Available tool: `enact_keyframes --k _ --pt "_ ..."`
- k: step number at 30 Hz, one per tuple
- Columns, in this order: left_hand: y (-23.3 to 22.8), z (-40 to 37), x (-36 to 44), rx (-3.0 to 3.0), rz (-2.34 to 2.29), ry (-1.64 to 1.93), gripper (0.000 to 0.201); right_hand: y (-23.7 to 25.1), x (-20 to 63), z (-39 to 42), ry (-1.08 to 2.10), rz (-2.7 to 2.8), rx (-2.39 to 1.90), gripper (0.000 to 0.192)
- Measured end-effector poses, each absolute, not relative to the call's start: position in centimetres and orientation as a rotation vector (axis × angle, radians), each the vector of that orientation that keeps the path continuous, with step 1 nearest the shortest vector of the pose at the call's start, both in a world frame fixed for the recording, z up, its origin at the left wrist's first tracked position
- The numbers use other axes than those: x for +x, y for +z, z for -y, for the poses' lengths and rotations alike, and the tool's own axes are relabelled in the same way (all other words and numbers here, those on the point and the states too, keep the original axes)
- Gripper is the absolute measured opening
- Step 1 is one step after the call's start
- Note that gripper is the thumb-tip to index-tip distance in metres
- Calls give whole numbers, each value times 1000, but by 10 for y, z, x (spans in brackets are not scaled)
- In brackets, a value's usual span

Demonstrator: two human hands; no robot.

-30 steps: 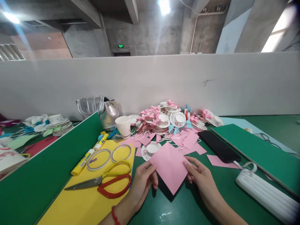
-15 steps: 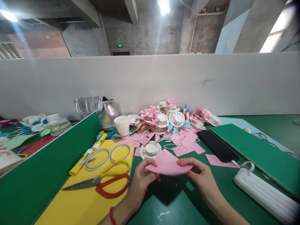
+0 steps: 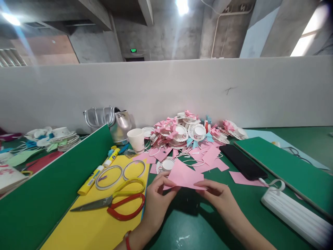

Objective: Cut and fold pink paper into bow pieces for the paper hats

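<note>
A sheet of pink paper [image 3: 184, 174] is held above the green table between both hands, its near edge bent. My left hand [image 3: 161, 194] pinches its left side between thumb and fingers. At the right corner, my right hand [image 3: 217, 194] grips the paper in the same manner. Just behind the sheet lies a small white paper hat [image 3: 168, 164] with a fringed brim, partly covered by the paper and my left fingers. Farther back, several pink paper pieces [image 3: 211, 155] lie scattered before a heap of finished-looking paper hats [image 3: 179, 133] with pink and blue bows.
To the left, scissors [image 3: 125, 199], rolls of tape [image 3: 108, 177] and glue sticks [image 3: 91, 180] rest on yellow paper [image 3: 78, 229]. A paper cup [image 3: 136, 140] and silver bag [image 3: 121, 125] stand behind. Rightward lie a phone [image 3: 243, 162], power strip [image 3: 293, 215] and green board [image 3: 286, 170].
The pink paper has shifted slightly left, and its near edge is now folded up and under. My right hand has moved a little left, closer to my left hand.
</note>
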State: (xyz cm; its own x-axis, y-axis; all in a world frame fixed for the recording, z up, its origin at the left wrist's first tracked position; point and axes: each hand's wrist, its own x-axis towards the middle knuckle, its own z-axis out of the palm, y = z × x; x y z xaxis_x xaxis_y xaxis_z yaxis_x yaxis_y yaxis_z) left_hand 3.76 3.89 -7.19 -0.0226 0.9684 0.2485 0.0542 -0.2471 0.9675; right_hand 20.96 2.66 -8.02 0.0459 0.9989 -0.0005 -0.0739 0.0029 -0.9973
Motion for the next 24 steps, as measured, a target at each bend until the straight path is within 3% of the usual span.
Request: enact_keyframes --k 11,24 --pt "-49 -47 33 1341 -1032 990 12 -74 207 -22 1270 1071 -1098 11" --pt "-31 -39 52 1112 -1150 1326 23 -63 195 -16 990 965 -1271 31"
